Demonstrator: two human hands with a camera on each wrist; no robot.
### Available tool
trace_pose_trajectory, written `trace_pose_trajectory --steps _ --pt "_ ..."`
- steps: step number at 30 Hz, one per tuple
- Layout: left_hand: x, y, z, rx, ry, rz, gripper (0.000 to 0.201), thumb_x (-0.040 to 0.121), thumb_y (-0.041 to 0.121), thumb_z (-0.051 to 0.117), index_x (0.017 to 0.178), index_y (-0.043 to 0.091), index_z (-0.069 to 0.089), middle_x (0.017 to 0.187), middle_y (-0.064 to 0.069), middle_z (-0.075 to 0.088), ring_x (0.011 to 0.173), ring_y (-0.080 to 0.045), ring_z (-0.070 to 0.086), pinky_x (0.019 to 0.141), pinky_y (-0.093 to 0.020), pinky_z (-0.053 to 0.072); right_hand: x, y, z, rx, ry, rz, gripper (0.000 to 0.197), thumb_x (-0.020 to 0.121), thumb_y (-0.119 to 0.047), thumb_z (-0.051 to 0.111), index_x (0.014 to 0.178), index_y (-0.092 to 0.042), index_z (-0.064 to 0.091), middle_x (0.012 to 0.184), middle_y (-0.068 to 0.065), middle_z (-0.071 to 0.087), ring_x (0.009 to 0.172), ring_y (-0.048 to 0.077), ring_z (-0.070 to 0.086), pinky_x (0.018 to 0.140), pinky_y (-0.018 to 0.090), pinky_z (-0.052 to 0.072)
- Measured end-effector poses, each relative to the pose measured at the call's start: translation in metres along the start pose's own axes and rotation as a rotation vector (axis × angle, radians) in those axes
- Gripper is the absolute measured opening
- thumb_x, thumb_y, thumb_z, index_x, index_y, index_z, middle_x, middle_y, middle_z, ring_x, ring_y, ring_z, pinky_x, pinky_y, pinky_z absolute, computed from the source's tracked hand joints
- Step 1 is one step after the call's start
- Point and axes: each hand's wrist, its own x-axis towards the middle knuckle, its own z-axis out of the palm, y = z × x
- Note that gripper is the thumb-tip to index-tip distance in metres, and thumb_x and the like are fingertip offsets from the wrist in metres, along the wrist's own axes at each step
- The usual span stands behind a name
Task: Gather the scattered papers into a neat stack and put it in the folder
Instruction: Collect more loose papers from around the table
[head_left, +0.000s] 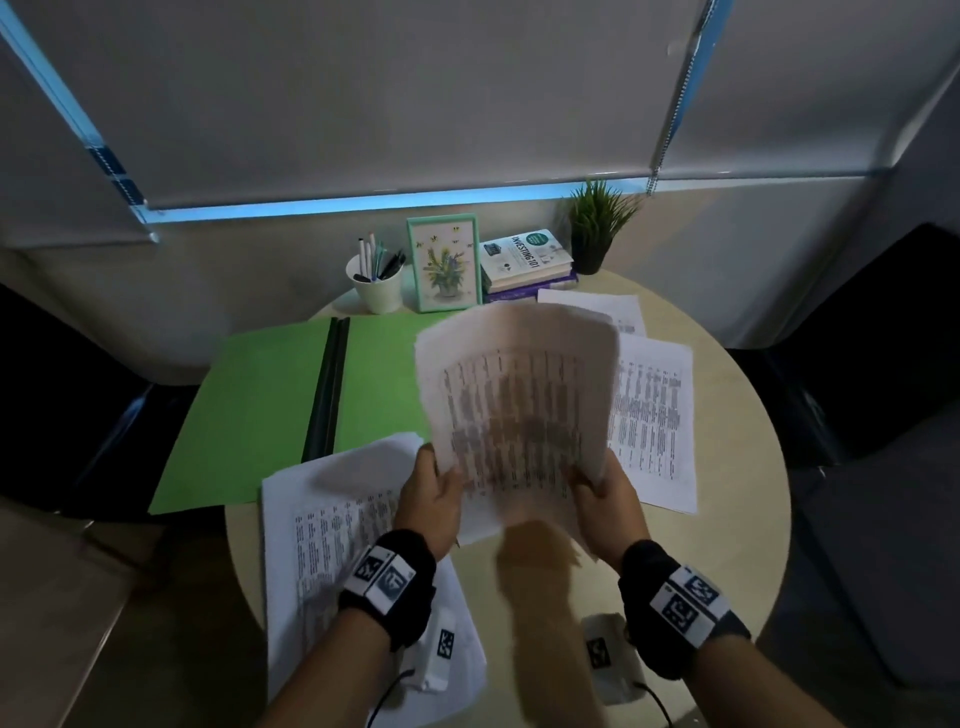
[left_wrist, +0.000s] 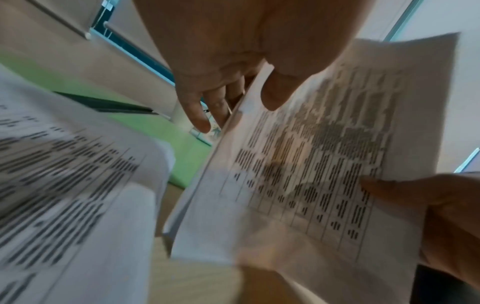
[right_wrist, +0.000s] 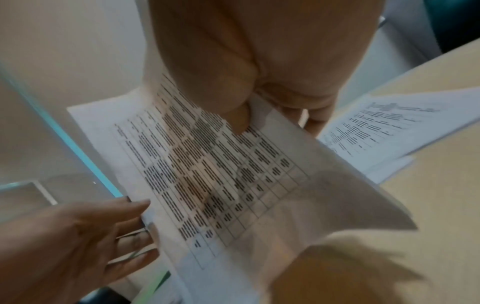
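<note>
Both my hands hold a bundle of printed papers (head_left: 519, 405) upright above the round table (head_left: 737, 525). My left hand (head_left: 441, 480) pinches its lower left edge, thumb (left_wrist: 275, 92) in front and fingers (left_wrist: 197, 117) behind. On the lower right edge, my right hand (head_left: 592, 480) pinches the bundle (right_wrist: 221, 174) under its thumb (right_wrist: 233, 117). The open green folder (head_left: 270, 405) lies flat at the left. Loose printed sheets lie at the near left (head_left: 322, 551), at the right (head_left: 654, 415) and at the back right (head_left: 597, 306).
Along the table's back edge stand a white cup of pens (head_left: 376, 286), a framed flower picture (head_left: 444, 265), a pile of books (head_left: 524, 260) and a small potted plant (head_left: 597, 223). Dark chairs (head_left: 857, 364) flank the table.
</note>
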Motion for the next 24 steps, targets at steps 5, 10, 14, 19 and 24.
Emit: trace_pose_trajectory --steps 5,10,14,19,24 --pt "0.001 -0.001 -0.01 0.026 0.056 -0.063 0.047 0.102 0.035 0.039 0.14 0.009 0.035 0.14 -0.014 0.049 0.127 -0.03 0.048 0.106 -0.049 0.04 -0.002 -0.019 0.004 0.024 -0.001 -0.078 0.031 0.096 -0.003 0.049 0.113 -0.029 0.044 0.1 -0.005 0.059 0.092 0.017 0.058 0.077 0.037 0.053" --pt "0.007 0.01 -0.052 -0.026 0.276 -0.033 0.037 0.098 0.023 0.043 0.135 0.019 0.043 0.122 -0.002 0.062 0.101 -0.022 0.063 0.087 -0.036 0.052 0.003 -0.064 0.02 0.06 -0.109 -0.191 0.051 0.096 -0.008 0.056 0.136 -0.022 0.028 0.098 -0.017 0.055 0.082 0.004 0.062 0.064 0.016 0.048" --pt "-0.006 -0.014 -0.092 0.013 0.256 -0.17 0.046 0.096 0.019 0.04 0.141 0.026 0.037 0.129 -0.006 0.059 0.067 -0.012 0.061 0.05 -0.022 0.052 0.001 -0.075 0.057 -0.03 -0.275 -0.161 0.075 0.094 -0.005 0.057 0.148 -0.026 0.01 0.103 -0.005 0.053 0.078 0.014 0.063 0.072 0.038 0.055" --pt "-0.047 -0.059 -0.118 0.032 0.278 -0.351 0.044 0.096 0.009 0.041 0.137 0.025 0.042 0.126 0.0 0.059 0.078 -0.011 0.062 0.058 -0.023 0.049 -0.021 -0.053 0.112 -0.142 -0.441 -0.056 0.085 0.094 -0.003 0.053 0.153 -0.025 -0.003 0.102 0.006 0.057 0.075 0.026 0.061 0.071 0.038 0.052" --pt "-0.071 -0.113 -0.125 0.097 0.272 -0.519 0.052 0.096 0.012 0.044 0.146 0.02 0.033 0.145 -0.005 0.045 0.082 -0.006 0.06 0.054 -0.016 0.045 -0.046 -0.02 0.151 -0.275 -0.501 -0.03 0.08 0.095 -0.007 0.05 0.153 -0.017 -0.005 0.108 0.021 0.066 0.083 0.035 0.064 0.075 0.044 0.053"
